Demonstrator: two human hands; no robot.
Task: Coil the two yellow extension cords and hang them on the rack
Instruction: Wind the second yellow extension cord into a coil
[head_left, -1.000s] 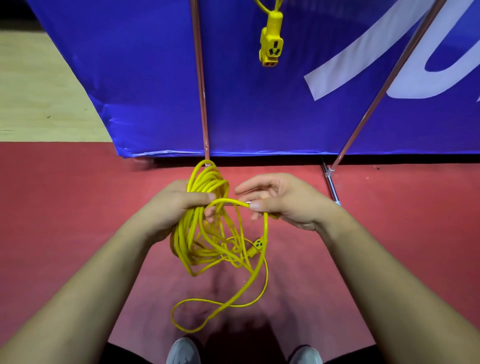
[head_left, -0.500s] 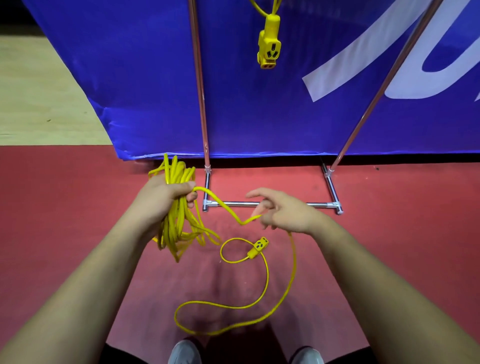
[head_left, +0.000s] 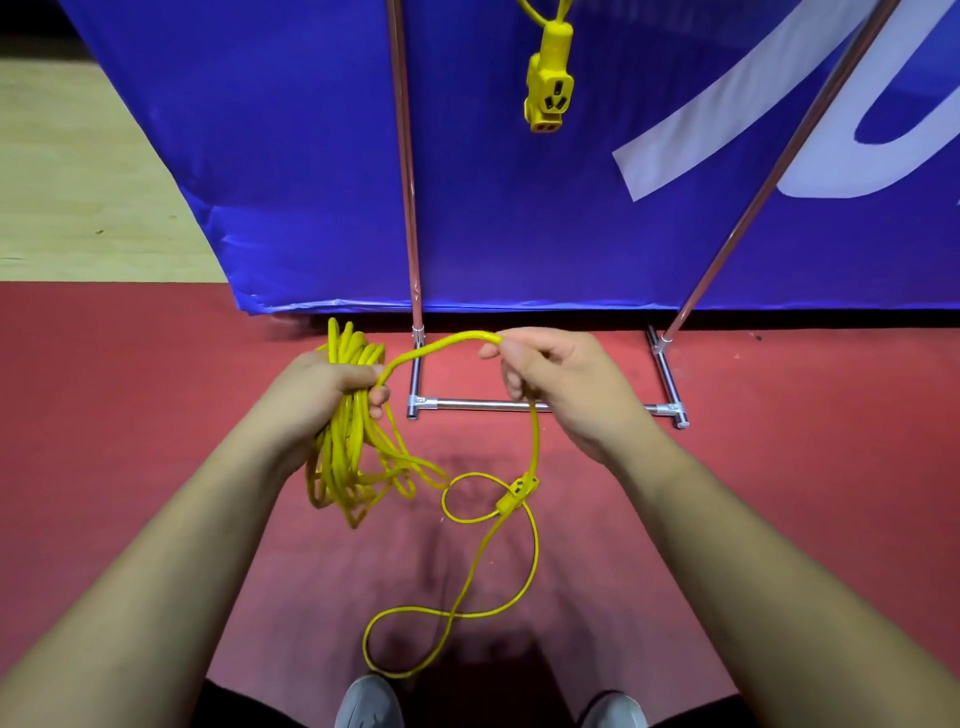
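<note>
my left hand (head_left: 332, 384) is closed tight round the bunch of loops of the yellow cord (head_left: 343, 457). i hold it low over the red floor (head_left: 156, 415), just in front of the rack's bottom bar (head_left: 483, 404). my right hand (head_left: 561, 384) pinches the next bit of the same cord and holds it up in a bow between my hands. the rest of the cord lies loose on the floor near my shoes (head_left: 369, 701). it makes a twisty figure eight there, and its socket end (head_left: 517, 493) lies on the floor where the strands cross.

to do this well, i think i should let the cord slide through my right hand. each new loop should reach my left hand the same size as the others. i should shake out the twist on the floor before it turns into a knot. the socket end should come last.

i see no box or bin here. the rack is where the cords go. another yellow socket (head_left: 550, 88) hangs down in front of the blue banner (head_left: 291, 156) at the top. i cannot see what it hangs from.
</note>
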